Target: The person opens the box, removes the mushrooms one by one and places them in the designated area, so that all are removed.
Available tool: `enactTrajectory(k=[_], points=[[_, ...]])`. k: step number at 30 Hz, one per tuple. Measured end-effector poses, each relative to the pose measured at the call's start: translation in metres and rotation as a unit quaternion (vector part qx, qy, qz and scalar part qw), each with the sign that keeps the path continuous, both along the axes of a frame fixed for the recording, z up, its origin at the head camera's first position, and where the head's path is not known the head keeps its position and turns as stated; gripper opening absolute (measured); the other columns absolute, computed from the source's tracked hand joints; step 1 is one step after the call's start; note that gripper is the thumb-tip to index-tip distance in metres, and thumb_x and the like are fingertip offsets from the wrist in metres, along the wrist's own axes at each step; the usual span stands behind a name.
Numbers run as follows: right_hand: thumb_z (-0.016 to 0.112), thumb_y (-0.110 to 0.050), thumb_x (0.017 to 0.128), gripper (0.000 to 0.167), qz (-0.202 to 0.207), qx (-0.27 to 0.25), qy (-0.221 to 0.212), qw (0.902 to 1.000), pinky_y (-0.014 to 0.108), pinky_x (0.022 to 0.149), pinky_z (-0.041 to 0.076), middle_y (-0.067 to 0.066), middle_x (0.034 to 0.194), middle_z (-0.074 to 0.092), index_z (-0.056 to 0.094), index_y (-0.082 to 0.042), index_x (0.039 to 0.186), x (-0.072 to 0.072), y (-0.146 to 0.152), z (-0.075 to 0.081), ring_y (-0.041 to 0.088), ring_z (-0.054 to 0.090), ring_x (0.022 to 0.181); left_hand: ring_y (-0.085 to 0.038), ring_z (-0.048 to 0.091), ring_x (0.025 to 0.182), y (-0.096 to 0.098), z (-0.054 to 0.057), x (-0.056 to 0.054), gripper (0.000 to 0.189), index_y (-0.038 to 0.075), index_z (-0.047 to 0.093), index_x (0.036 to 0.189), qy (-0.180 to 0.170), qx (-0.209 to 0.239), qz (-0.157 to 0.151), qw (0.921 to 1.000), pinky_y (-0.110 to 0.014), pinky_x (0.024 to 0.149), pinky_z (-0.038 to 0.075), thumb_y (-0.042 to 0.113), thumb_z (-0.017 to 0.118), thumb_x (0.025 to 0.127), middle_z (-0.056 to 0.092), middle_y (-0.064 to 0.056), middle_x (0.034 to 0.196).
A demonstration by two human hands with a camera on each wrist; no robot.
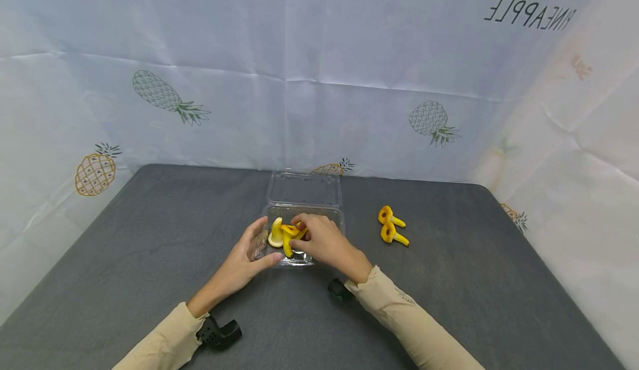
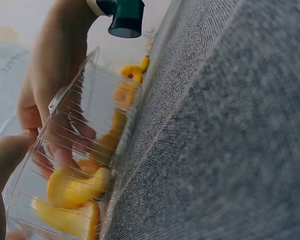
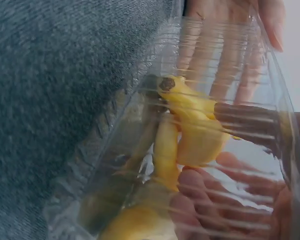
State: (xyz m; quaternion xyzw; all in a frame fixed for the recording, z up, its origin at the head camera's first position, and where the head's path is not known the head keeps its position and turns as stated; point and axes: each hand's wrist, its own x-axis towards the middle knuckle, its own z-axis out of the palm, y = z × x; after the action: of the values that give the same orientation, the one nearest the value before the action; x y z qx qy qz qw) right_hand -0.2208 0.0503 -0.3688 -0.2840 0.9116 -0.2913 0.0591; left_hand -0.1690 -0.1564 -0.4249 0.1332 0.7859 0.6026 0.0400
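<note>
A clear plastic box (image 1: 342, 221) stands on the table with its hinged lid (image 1: 304, 188) folded back. Several yellow chanterelle-like mushrooms lie inside; one mushroom (image 1: 275, 234) is on the left, with its pale end down. My right hand (image 1: 329, 243) reaches over the front right of the box, thumb and fingertips pinching a yellow mushroom (image 1: 302, 233) among the others. My left hand (image 1: 242, 258) rests against the box's left front corner, fingers extended along the side wall and thumb near the front rim. In the right wrist view, yellow mushrooms (image 3: 200, 137) show through the ribbed wall.
Two more yellow mushrooms, an upper one (image 1: 391, 216) and a lower one (image 1: 394, 234), lie touching on the grey table (image 1: 449, 281) right of the box. A pineapple-print cloth (image 1: 369, 54) hangs behind the table. Black wrist cameras sit below both hands.
</note>
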Motion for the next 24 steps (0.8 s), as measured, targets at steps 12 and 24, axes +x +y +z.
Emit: enactTrajectory(k=[12, 24], points=[[0.071, -0.016, 0.093, 0.02, -0.005, -0.002, 0.045, 0.999, 0.02, 0.066, 0.055, 0.007, 0.105, 0.069, 0.071, -0.008, 0.111, 0.0017, -0.0018, -0.0055, 0.016, 0.067, 0.082, -0.043, 0.01, 0.153, 0.0008, -0.0006, -0.0006, 0.089, 0.005, 0.009, 0.158, 0.008, 0.002, -0.002, 1.0, -0.06, 0.12, 0.027, 0.022, 0.069, 0.095, 0.007, -0.021, 0.166], [0.065, -0.009, 0.096, 0.014, 0.005, -0.017, 0.058, 0.9981, 0.029, 0.072, 0.059, 0.009, 0.104, 0.07, 0.072, -0.009, 0.109, 0.0026, 0.0028, -0.0028, 0.02, 0.069, 0.087, -0.043, 0.013, 0.152, 0.0009, -0.0005, -0.0003, 0.09, 0.007, 0.01, 0.159, 0.007, -0.002, 0.004, 1.0, -0.059, 0.121, 0.028, 0.022, 0.07, 0.094, 0.008, -0.019, 0.166]])
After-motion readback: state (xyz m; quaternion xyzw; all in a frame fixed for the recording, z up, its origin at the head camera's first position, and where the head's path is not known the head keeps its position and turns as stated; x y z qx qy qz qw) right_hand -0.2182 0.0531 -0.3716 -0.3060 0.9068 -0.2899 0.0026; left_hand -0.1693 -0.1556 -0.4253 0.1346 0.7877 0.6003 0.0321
